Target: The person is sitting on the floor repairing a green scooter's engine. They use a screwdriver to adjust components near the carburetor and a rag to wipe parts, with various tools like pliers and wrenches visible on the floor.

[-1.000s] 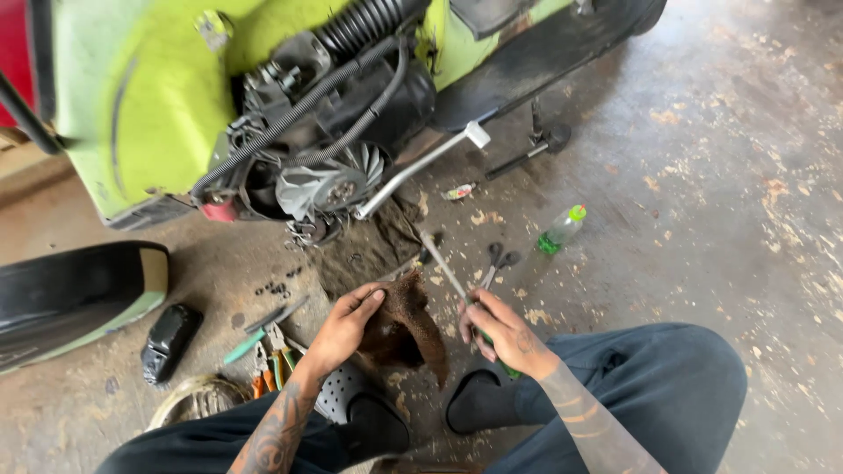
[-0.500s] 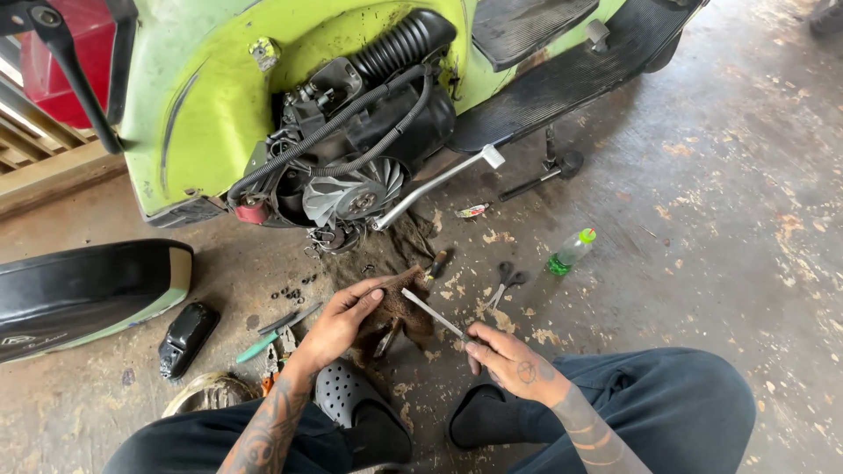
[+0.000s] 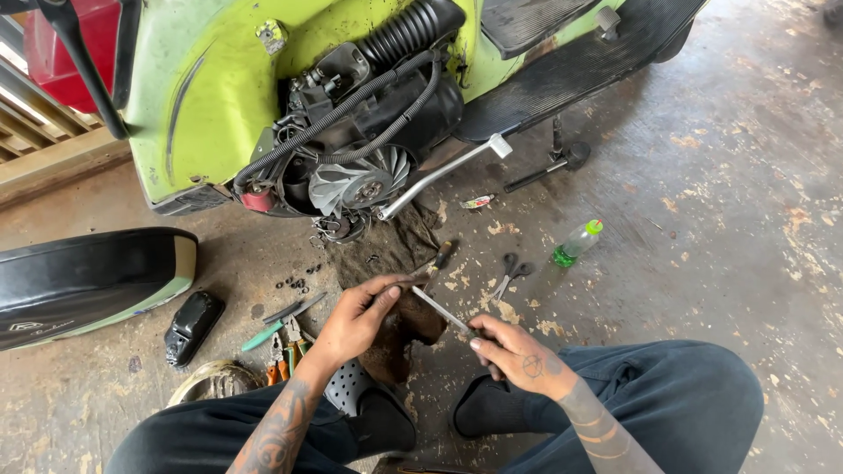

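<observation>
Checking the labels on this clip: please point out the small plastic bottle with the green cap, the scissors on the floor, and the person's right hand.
Plastic bottle (image 3: 569, 253): head view, on its clear body below the green cap.
Scissors (image 3: 509, 271): head view, near the pivot, just below the dark handles.
Right hand (image 3: 518, 354): head view, on the back of the hand.

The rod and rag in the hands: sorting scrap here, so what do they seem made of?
The rod looks like bare metal: thin, straight, grey with a dull shine. The rag seems to be cloth, limp and creased, stained dark brown, perhaps with grease.
</observation>
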